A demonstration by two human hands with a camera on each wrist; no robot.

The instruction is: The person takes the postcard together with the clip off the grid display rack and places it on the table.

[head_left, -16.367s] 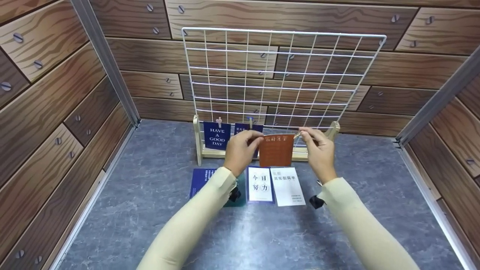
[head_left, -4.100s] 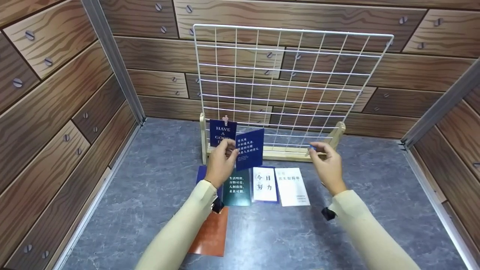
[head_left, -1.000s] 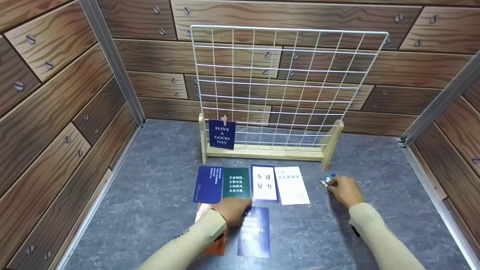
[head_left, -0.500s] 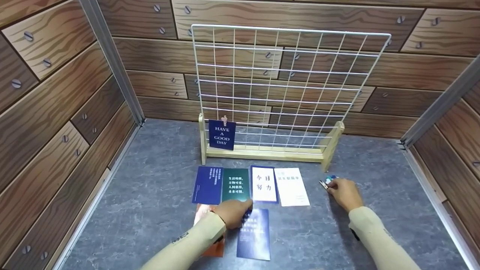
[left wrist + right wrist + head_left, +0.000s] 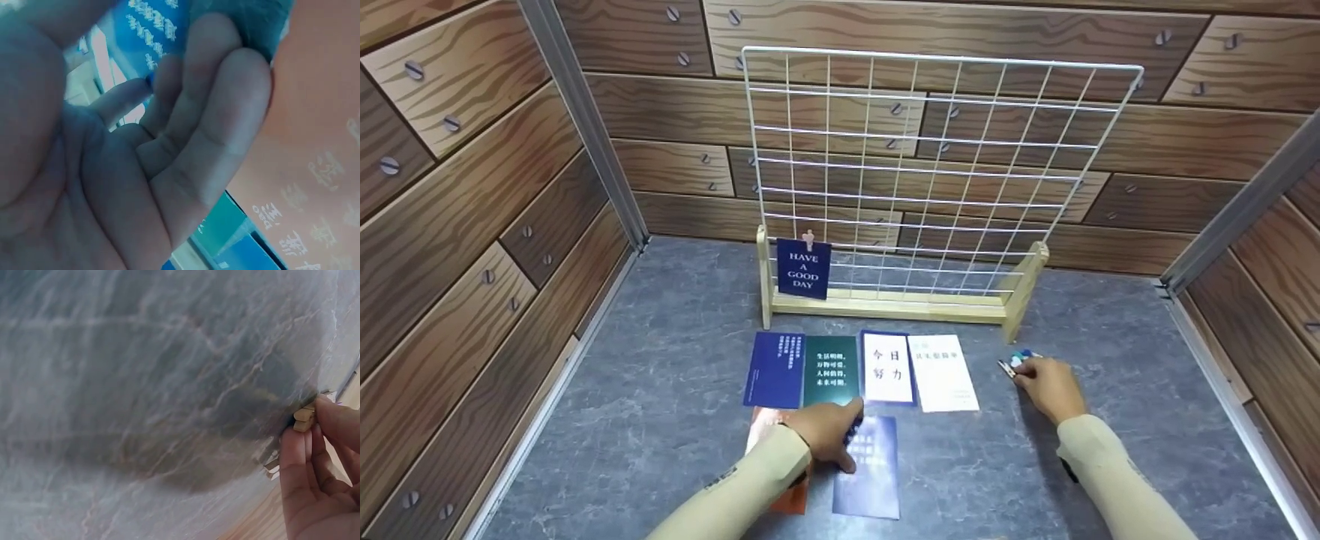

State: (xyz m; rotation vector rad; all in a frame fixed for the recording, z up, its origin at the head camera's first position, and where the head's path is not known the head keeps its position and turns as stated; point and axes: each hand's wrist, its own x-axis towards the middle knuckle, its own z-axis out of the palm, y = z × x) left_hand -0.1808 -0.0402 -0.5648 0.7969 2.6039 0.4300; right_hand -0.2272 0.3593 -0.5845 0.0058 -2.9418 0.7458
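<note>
My left hand has loosely spread fingers over the table, its thumb at the edge of a dark blue card. Part of an orange card is hidden under that wrist. In the left wrist view the fingers lie beside the orange card, holding nothing I can see. At the right, my right hand pinches a small wooden clothespin at table level. Several coloured clips lie by its fingertips. Another blue card, "HAVE A GOOD DAY", hangs from the rack by a pink clip.
A white wire grid rack on a wooden stand stands at the back. In front lie a blue card, a green card, a blue-bordered white card and a white card. Wood-patterned walls enclose the table.
The orange card and a second blue card, earlier on or near the rack, now lie on the table. My right hand has come down to the clips. Lately the left thumb has spread from the fingers.
</note>
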